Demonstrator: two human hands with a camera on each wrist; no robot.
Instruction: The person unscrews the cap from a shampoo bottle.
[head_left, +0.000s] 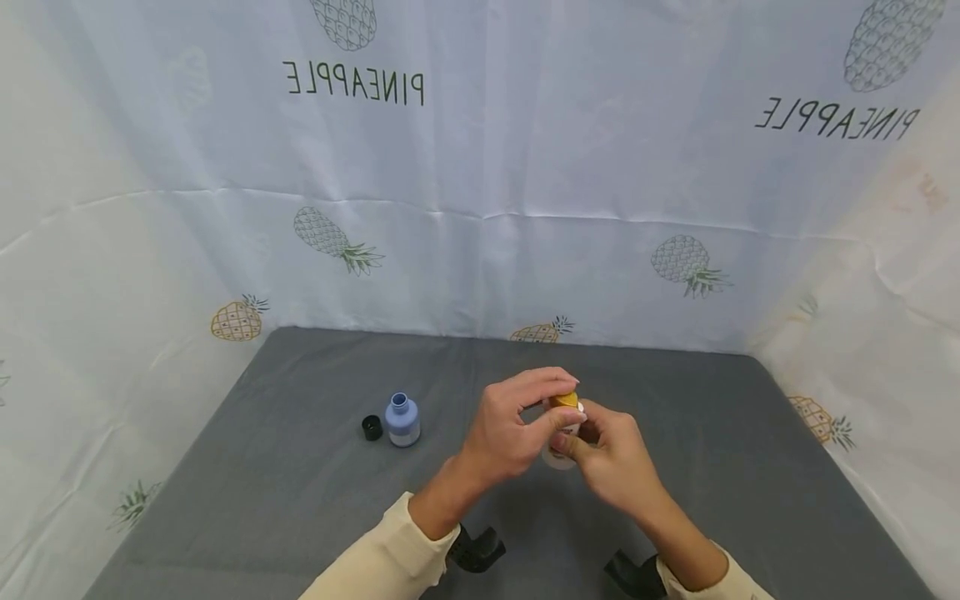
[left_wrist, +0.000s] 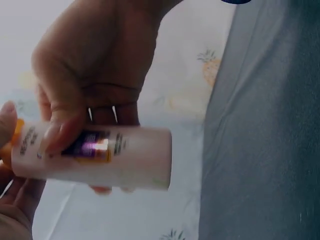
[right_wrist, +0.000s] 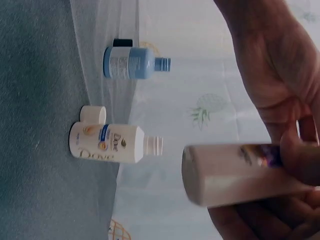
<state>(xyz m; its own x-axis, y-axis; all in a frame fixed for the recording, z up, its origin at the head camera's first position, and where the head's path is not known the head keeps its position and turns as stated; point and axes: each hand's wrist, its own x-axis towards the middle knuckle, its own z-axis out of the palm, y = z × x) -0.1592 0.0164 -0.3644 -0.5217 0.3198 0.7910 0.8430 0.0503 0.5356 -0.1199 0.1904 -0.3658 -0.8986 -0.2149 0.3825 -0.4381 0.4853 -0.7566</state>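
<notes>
Over the middle of the table both hands are on a pale pinkish bottle point(left_wrist: 140, 155) with a purple label. My left hand point(head_left: 517, 425) pinches its yellow cap point(head_left: 566, 400) between thumb and fingers from the left. Lower down, my right hand point(head_left: 618, 458) grips the bottle's body, thumb beside the label. The bottle is upright, and its base shows clear of the hands in both wrist views. Part of the cap is hidden behind the left fingers.
A blue bottle point(head_left: 403, 425) stands uncapped to the left, a black cap point(head_left: 372, 427) beside it. In the right wrist view, an uncapped white Dove bottle point(right_wrist: 100, 145) stands near a white cap point(right_wrist: 93, 115). Pineapple-print curtains point(head_left: 525, 167) surround the grey table point(head_left: 300, 500).
</notes>
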